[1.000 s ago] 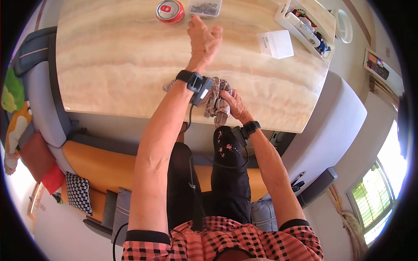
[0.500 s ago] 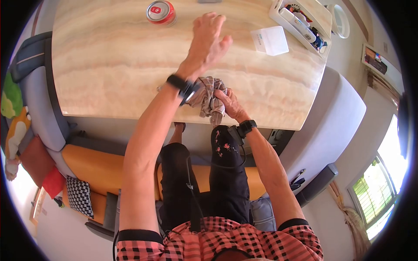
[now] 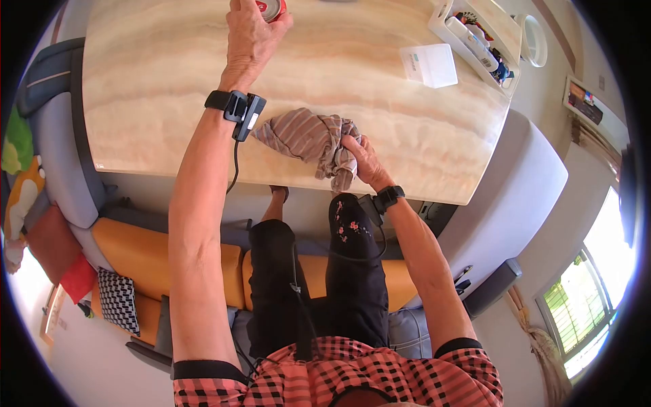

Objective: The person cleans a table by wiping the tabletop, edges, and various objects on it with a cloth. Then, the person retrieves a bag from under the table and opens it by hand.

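My left hand (image 3: 254, 37) reaches to the far edge of the view, its fingers and thumb closed around a red drink can (image 3: 272, 8). The can is cut off by the frame's top edge, and my hand hides part of it. A crumpled brown striped cloth (image 3: 305, 136) lies on the table near its front edge. At the cloth's right end, my right hand (image 3: 366, 163) grips a bunched fold between thumb and fingers.
The marble-patterned table (image 3: 163, 108) stretches ahead of me. Towards its right lie a clear plastic case (image 3: 434, 66) and a white tray (image 3: 502, 85) of small items. A white ring-shaped object (image 3: 534, 41) stands beyond the tray. Sofa seats (image 3: 169, 261) surround my legs.
My left hand has moved left and away from me, from above the table to the can, and closed on it. More of the cloth now shows; my right hand still holds it.
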Demonstrator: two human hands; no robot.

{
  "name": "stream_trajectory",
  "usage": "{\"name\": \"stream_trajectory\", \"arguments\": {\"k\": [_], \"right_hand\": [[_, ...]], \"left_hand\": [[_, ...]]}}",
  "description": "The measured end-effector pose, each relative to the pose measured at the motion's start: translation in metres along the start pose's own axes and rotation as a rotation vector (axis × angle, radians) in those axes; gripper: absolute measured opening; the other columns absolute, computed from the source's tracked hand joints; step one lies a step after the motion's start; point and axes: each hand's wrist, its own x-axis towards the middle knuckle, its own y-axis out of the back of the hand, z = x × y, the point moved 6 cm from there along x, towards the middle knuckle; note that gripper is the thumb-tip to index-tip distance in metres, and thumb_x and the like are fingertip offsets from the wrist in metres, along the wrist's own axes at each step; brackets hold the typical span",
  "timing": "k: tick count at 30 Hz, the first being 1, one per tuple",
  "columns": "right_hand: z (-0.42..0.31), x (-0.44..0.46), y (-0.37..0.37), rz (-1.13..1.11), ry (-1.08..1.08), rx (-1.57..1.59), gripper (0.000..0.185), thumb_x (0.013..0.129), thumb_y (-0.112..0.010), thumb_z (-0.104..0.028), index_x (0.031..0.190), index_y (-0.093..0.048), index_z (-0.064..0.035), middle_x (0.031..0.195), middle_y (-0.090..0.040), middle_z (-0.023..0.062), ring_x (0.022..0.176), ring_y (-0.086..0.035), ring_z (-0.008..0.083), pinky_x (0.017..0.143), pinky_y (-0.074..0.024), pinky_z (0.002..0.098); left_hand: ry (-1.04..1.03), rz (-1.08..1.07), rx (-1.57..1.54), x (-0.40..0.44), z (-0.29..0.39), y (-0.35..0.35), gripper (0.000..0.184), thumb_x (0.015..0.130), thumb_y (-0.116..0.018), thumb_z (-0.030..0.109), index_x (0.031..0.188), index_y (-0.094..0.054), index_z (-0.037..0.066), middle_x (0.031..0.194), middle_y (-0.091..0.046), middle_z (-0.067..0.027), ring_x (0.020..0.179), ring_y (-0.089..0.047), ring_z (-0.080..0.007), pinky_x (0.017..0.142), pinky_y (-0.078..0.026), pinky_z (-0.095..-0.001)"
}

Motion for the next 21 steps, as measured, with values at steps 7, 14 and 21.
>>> {"name": "stream_trajectory", "arguments": {"k": [7,14,21], "right_hand": [[-0.039,-0.007,-0.015,0.155,0.109,-0.026,0.022,0.083,-0.062,-0.020,0.099,-0.061,-0.0040,0.088,-0.063,0.0056,0.078,-0.058,0.0176,0.072,-0.0473,0.0304],[-0.154,0.022,-0.036,0.116,0.259,-0.043,0.028,0.081,-0.062,-0.013,0.107,-0.061,-0.0005,0.085,-0.065,0.0050,0.074,-0.057,0.0123,0.067,-0.0489,0.0283],[-0.174,0.081,-0.115,-0.169,0.300,-0.163,0.038,0.076,-0.069,-0.021,0.106,-0.065,0.0013,0.087,-0.067,0.0069,0.076,-0.058,0.0106,0.071,-0.0514,0.0284]], "left_hand": [[0.007,-0.177,-0.129,-0.044,-0.024,0.040,0.068,0.075,-0.076,0.017,0.129,-0.040,-0.003,0.117,-0.056,-0.0189,0.104,-0.058,-0.0301,0.088,-0.051,-0.0366],[0.186,-0.275,-0.183,-0.087,-0.023,0.064,0.068,0.076,-0.073,0.011,0.131,-0.035,-0.003,0.114,-0.055,-0.0185,0.102,-0.056,-0.0349,0.085,-0.051,-0.0404],[0.111,-0.262,-0.306,-0.115,-0.026,0.066,0.064,0.077,-0.074,0.009,0.131,-0.039,0.005,0.118,-0.057,-0.0157,0.107,-0.056,-0.0320,0.088,-0.049,-0.0382]]}}
